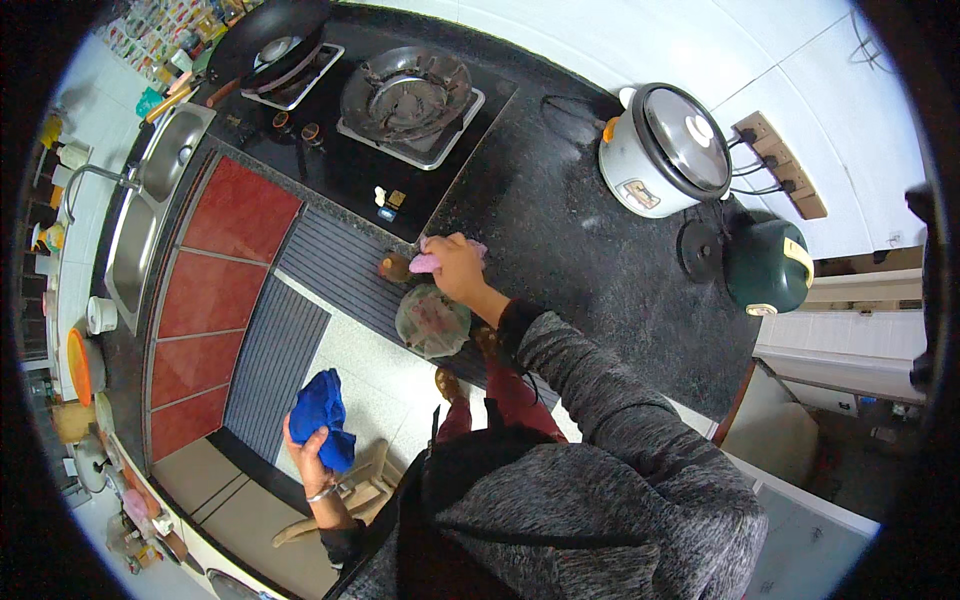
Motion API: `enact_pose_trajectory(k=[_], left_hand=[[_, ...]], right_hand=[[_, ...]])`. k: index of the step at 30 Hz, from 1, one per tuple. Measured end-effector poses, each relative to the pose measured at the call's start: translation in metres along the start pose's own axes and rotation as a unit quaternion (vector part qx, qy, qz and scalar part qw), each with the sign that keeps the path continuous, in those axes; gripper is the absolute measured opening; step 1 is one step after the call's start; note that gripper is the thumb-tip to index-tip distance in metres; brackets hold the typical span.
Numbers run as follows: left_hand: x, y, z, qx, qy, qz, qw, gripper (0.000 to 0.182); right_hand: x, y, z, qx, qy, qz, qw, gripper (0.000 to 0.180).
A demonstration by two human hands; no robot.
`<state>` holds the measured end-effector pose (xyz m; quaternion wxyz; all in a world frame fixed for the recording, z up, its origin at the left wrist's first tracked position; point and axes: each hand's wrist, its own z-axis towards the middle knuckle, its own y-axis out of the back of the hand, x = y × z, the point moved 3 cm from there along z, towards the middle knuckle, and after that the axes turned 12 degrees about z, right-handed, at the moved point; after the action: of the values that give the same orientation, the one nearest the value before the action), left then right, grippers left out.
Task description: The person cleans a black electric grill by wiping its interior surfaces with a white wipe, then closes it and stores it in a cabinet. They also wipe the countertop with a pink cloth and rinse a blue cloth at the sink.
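My right hand (459, 271) grips a pink cloth (425, 262) at the front edge of the black countertop (540, 262), close to the corner of the gas hob (405, 176). Low on the left, my left hand (307, 450) holds a folded blue cloth (319, 412) above the floor. Just below my right hand is a bin lined with a translucent plastic bag (433, 321). A small brownish round object (394, 267) sits beside it; what it is I cannot tell.
A rice cooker (660, 150) and a dark green appliance (765, 266) stand on the counter. The hob bears a wok (266, 49) and a burner with a dark guard (409, 94). A double sink (135, 247) lies left. A wooden stool (367, 487) stands behind my left hand.
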<state>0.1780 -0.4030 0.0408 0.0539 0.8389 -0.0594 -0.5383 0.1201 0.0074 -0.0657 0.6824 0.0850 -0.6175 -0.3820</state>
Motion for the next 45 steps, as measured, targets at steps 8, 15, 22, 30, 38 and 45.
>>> enact_pose_trajectory(k=[8, 15, 22, 30, 38, 45], left_hand=[[-0.007, -0.024, 0.018, 0.072, -0.011, 0.031, 0.997, 0.070], [-0.009, -0.035, 0.025, 0.111, -0.018, 0.031, 0.993, 0.070], [-0.005, -0.032, 0.018, 0.103, 0.005, 0.040, 0.994, 0.070], [-0.006, -0.028, 0.014, 0.081, 0.011, 0.026, 0.996, 0.068], [-0.017, -0.039, 0.022, 0.115, -0.013, 0.023, 0.993, 0.067], [-0.007, -0.030, 0.033, 0.103, 0.016, 0.065, 0.992, 0.068]], right_hand=[[0.017, -0.017, -0.068, 0.160, 0.023, 0.071, 0.984, 0.033], [0.002, 0.073, -0.011, 0.059, 0.031, 0.143, 0.988, 0.034], [-0.032, 0.038, 0.046, -0.140, 0.060, 0.002, 0.988, 0.039], [0.014, -0.015, -0.020, 0.005, 0.065, 0.051, 0.997, 0.027], [0.020, 0.100, -0.094, 0.130, -0.024, 0.228, 0.965, 0.035], [-0.037, 0.237, -0.227, -0.179, -0.105, -0.126, 0.970, 0.037]])
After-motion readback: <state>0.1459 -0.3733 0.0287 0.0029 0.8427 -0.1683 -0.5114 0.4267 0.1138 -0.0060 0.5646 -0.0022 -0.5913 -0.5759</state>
